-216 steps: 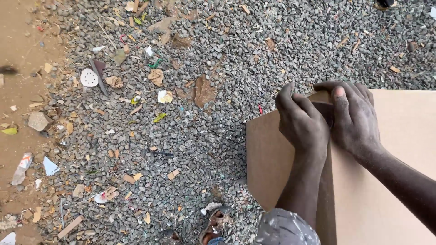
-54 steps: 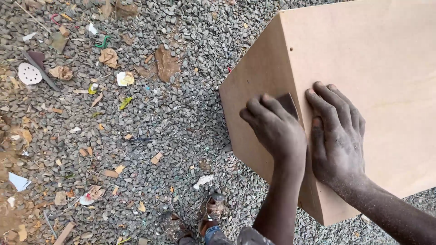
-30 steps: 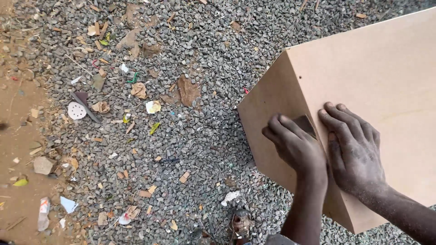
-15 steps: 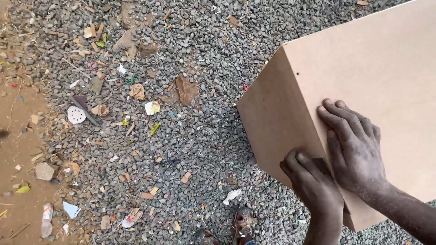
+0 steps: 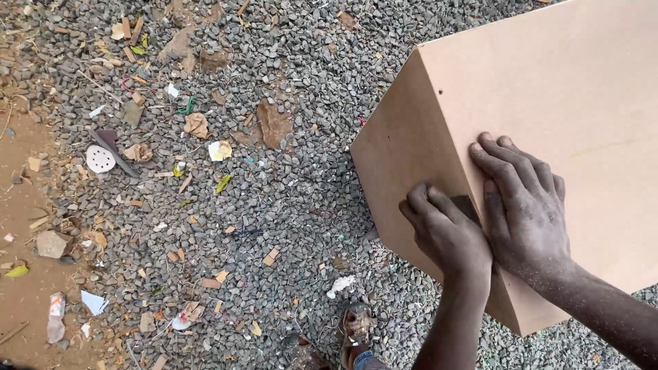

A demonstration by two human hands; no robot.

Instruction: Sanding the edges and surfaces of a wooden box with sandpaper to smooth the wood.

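Far left of the box (image 5: 548, 103): white disc (image 5: 100, 159) and brown leaf (image 5: 273, 123) on gravel (image 5: 288, 205), sandal (image 5: 356, 325) near the box's lower corner. On the box's near vertical edge: left hand (image 5: 449, 233), fingers curled together, pressing a dark sanding pad (image 5: 467, 205) against the corner. Just right of it, touching: right hand (image 5: 524, 205) flat on the box's top face, fingers extended and close together.

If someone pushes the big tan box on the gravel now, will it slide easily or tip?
The tan box looks stiff: flat board faces, sharp edges. It probably drags rather than slides, since it appears to rest on rough gravel. With the left hand and right hand pressing its edge, tipping seems unlikely.
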